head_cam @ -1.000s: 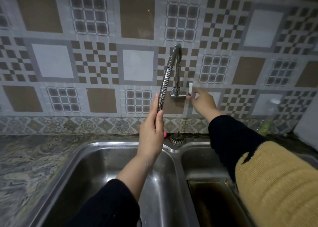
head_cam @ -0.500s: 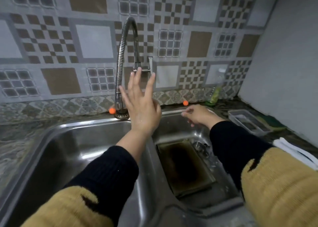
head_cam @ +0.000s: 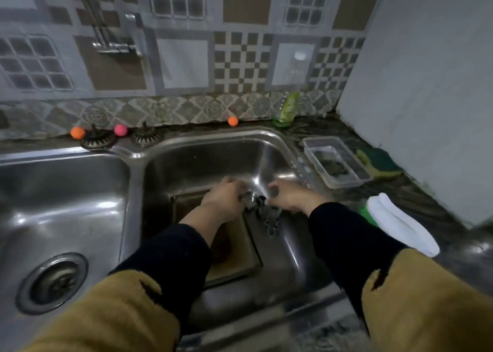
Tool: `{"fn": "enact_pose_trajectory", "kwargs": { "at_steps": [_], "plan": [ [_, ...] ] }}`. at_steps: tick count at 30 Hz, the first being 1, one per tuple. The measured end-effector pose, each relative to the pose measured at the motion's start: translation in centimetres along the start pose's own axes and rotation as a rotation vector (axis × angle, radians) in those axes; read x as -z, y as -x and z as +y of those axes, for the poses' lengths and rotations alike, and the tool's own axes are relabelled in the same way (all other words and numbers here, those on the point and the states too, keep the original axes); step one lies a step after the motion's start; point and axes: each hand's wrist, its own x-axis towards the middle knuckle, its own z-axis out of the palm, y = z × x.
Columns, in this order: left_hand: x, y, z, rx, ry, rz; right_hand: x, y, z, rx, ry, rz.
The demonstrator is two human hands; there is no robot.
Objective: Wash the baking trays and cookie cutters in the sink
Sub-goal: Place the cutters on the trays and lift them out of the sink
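Head view: both your arms reach into the right sink basin (head_cam: 186, 165). Your left hand (head_cam: 224, 195) and right hand (head_cam: 289, 195) curl round the cookie cutters (head_cam: 264, 213), which sit at 3 o'clock of the baking tray (head_cam: 234, 253). Half a second ago, your left hand was raised by the tap.

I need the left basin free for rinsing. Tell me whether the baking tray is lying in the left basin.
No: the baking tray lies in the right basin, under both hands, while the left basin shows only its drain.
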Motion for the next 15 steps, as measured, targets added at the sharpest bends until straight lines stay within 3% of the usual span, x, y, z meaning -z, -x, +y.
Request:
{"fn": "enact_pose_trajectory", "kwargs": {
  "at_steps": [6,15],
  "plan": [
    [-5.9,-4.1,1.1,0.087,-0.25,-0.187,-6.5,-4.8,3.5,-0.084,0.022,-0.061],
    [-9.0,-10.2,0.3,0.004,-0.544,-0.229,-10.7,-8.4,4.8,-0.062,-0.027,0.171]
  ]
}}
